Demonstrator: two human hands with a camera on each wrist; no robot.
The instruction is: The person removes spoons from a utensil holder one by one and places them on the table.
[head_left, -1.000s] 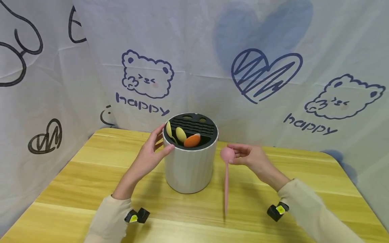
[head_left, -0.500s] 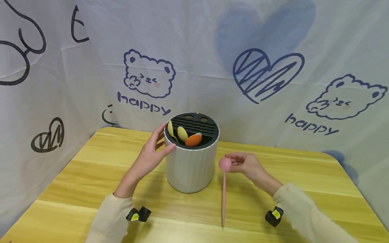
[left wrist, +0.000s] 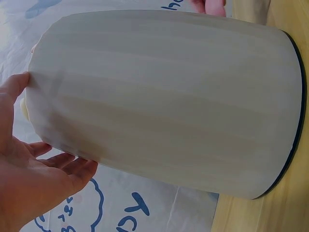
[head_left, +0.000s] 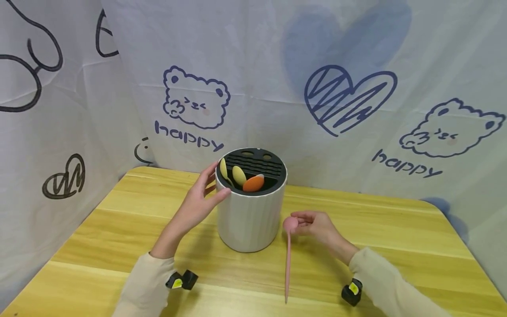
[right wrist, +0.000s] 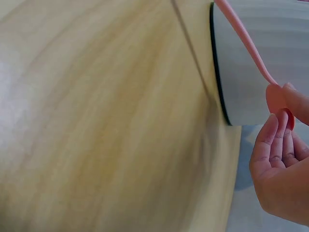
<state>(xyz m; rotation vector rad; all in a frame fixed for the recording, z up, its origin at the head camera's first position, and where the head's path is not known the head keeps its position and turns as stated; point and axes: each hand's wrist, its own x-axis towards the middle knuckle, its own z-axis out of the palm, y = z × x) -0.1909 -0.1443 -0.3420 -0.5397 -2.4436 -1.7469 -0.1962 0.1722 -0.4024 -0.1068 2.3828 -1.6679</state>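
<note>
A white ribbed utensil holder (head_left: pixel 250 220) with a black slotted top stands upright on the table. Two pale yellow spoon-like heads (head_left: pixel 239 175) and an orange one (head_left: pixel 253 183) poke out of its front opening. My left hand (head_left: pixel 198 198) holds the holder at its upper left, thumb at the front rim and fingers round the side; the left wrist view shows them on its wall (left wrist: pixel 164 96). To the right, my right hand (head_left: pixel 318 229) pinches a pink long-handled spoon (head_left: pixel 288 264) by its round head. Its handle points down toward the table's front.
The wooden table (head_left: pixel 99 246) extends around the holder on both sides. Behind it hangs a white cloth (head_left: pixel 269 119) printed with bears and hearts. A small black wrist camera (head_left: pixel 351 291) sits at the right sleeve, and another (head_left: pixel 182 280) at the left.
My right hand has come down and slightly left with the pink spoon, toward the table. The left hand stays at the holder. The head view has shifted a little.
</note>
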